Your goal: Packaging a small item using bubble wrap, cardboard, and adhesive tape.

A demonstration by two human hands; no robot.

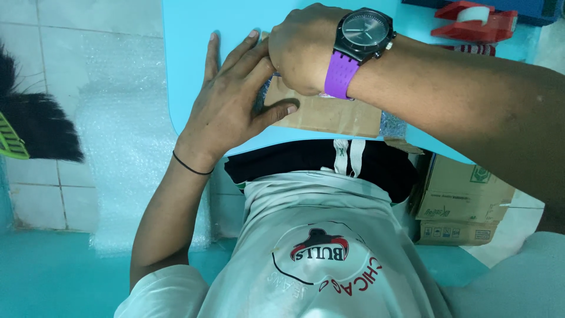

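Turquoise was the table point(194, 35) I looked down on, its rounded near edge pressed close against my grey shirt. Below the table's left side, a sheet of bubble wrap point(118, 141) lay spread over the tiled floor, and stacked cardboard boxes point(462, 203) stood under its right corner. On the table's near edge lay a flat brown cardboard parcel point(329, 115), with a strip of bubble wrap showing at its right end. My left hand point(226, 106) lay open and flat at the parcel's left end, thumb pressing its front edge. My right hand point(303, 50), with a purple-strapped watch point(360, 38) on the wrist, was curled knuckles-up on the parcel's top; whether it pinched anything I could not tell. A red tape dispenser point(474, 20) sat at the table's far right.
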